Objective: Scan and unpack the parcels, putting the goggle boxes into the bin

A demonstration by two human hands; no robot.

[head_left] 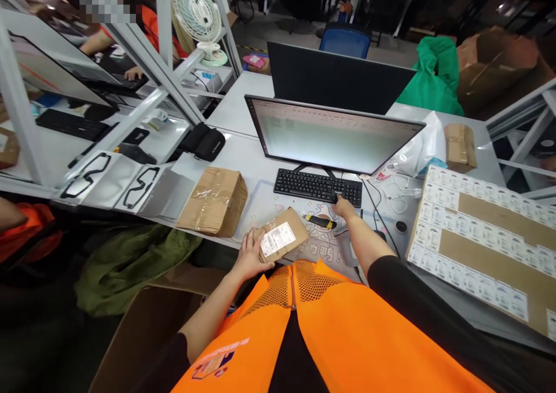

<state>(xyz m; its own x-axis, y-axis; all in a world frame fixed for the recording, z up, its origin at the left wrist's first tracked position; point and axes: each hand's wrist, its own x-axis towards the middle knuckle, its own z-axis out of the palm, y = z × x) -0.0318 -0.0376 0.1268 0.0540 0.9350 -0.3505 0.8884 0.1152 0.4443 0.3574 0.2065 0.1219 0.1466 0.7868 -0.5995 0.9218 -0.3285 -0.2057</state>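
My left hand [252,254] grips the left end of a small cardboard box [296,228], fingers over its upper left edge and thumb along the near side. A white printed label [278,238] is stuck on its top. My right hand [344,206] reaches to the right part of a black keyboard [304,183], one finger stretched onto the keys and nothing held. Just right of the box, a yellow and black utility knife [320,221] lies on a printed desk mat [269,201]. Behind the keyboard stands a lit monitor [321,138], its text too blurred to read.
A larger taped carton [211,199] sits left of the mat. To the right stands a board covered with white labels [486,248]. Cables [382,216] run across the desk near my right arm. A metal frame [143,100] and a fan [197,14] rise at left; a co-worker sits beyond.
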